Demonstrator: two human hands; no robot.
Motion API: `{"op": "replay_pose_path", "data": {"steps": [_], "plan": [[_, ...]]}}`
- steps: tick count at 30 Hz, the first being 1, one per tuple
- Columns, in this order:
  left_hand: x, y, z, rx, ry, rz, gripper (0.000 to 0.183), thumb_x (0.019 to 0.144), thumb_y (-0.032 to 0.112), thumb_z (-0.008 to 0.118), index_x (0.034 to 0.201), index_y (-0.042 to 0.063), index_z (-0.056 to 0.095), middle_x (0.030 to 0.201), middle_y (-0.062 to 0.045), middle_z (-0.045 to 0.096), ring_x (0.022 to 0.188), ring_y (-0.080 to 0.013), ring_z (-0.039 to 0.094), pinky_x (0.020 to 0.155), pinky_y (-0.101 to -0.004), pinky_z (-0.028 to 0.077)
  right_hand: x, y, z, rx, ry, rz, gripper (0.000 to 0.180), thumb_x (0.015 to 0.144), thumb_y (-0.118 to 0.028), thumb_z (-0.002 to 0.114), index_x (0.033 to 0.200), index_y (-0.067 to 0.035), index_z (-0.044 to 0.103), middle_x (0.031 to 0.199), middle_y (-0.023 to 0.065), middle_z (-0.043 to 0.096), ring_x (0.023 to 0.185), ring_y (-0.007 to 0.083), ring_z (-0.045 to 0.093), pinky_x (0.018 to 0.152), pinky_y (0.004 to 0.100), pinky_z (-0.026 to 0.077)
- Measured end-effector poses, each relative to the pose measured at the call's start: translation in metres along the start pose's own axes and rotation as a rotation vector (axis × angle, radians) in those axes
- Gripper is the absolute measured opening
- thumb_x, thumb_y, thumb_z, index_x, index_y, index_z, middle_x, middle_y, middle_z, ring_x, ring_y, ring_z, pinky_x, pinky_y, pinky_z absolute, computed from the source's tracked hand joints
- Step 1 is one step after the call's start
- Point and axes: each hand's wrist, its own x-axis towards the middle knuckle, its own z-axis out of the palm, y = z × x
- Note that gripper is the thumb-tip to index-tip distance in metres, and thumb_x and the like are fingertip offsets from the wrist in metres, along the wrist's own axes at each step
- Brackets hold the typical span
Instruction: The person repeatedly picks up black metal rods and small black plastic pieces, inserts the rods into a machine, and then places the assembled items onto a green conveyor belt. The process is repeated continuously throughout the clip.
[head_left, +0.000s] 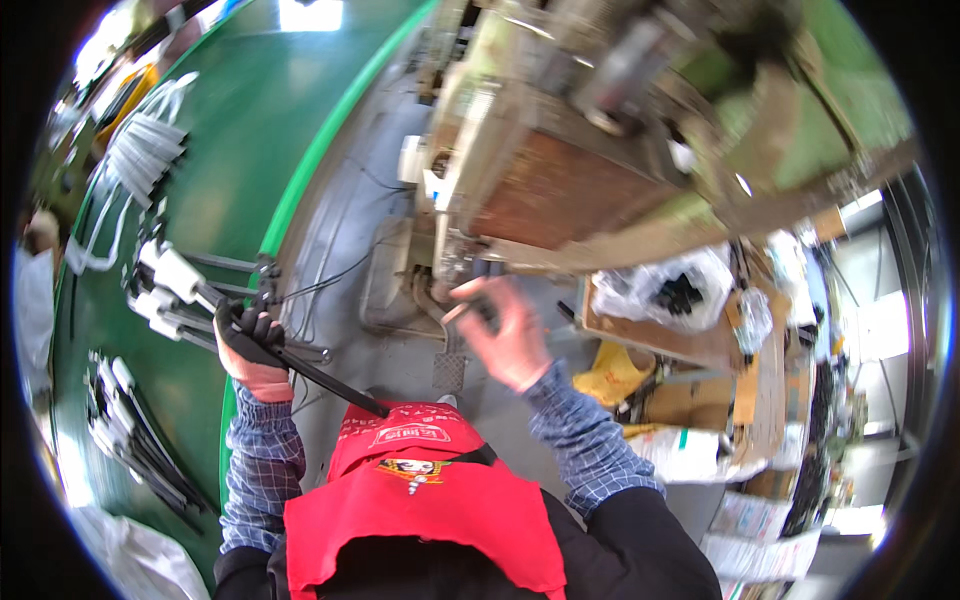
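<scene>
My left hand (253, 341), in a black glove that leaves part of the hand bare, is closed around a black tube (330, 386) that slants down to the red apron (420, 435). Just beyond it, metal rods with white sleeves (171, 271) and black fittings lie at the edge of the green conveyor belt (232, 180). My right hand (502, 330) is raised before the machine, blurred, with thumb and fingers curved; whether a small thing is between them I cannot tell.
A large machine with a brown metal plate (562, 191) stands ahead, a foot pedal (448, 371) below it. At right, a clear plastic bag (664, 289) of black parts lies on a wooden board (675, 343). More rods (139, 439) and a white bundle (142, 154) lie on the belt.
</scene>
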Motion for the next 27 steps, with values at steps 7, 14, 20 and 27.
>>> {"op": "replay_pose_path", "data": {"steps": [7,14,20,27], "plan": [[-0.036,-0.063,0.027,0.333,-0.206,-0.048,0.029,0.1,0.034,0.051,0.082,0.012,0.054,0.066,0.001,0.05,0.055,-0.0137,0.048,0.053,-0.0292,0.041,-0.079,0.023,0.059,0.384,-0.284,0.034,0.041,0.092,-0.033,0.065,0.113,0.002,0.062,0.1,0.0211,0.07,0.096,0.0358,0.066,0.085,0.0381,0.049],[-0.142,-0.092,0.072,2.059,-1.463,0.877,0.059,0.067,0.026,0.079,0.12,0.008,0.059,0.138,-0.021,0.037,0.132,-0.0455,0.029,0.105,-0.0578,0.031,-0.137,0.095,-0.045,0.288,-0.423,0.03,0.034,0.092,-0.029,0.061,0.107,0.001,0.063,0.096,0.0209,0.068,0.091,0.0337,0.066,0.08,0.0385,0.05],[-0.129,-0.115,0.049,2.21,-1.696,-0.071,0.031,0.086,0.031,0.067,0.103,0.006,0.063,0.077,-0.018,0.067,0.074,-0.0361,0.067,0.068,-0.0437,0.052,-0.139,0.13,-0.127,0.383,-0.717,0.203,0.032,0.095,-0.025,0.057,0.119,-0.006,0.062,0.103,0.0153,0.069,0.101,0.0269,0.065,0.084,0.0343,0.051],[-0.152,-0.131,0.062,2.338,-1.601,-0.051,0.031,0.085,0.04,0.068,0.096,0.01,0.066,0.078,-0.013,0.068,0.076,-0.0328,0.067,0.067,-0.0428,0.051,-0.122,0.429,-0.302,-0.652,1.028,0.771,0.041,0.088,-0.034,0.064,0.127,-0.024,0.058,0.132,0.0145,0.058,0.125,0.0346,0.048,0.107,0.0498,0.036]]}}
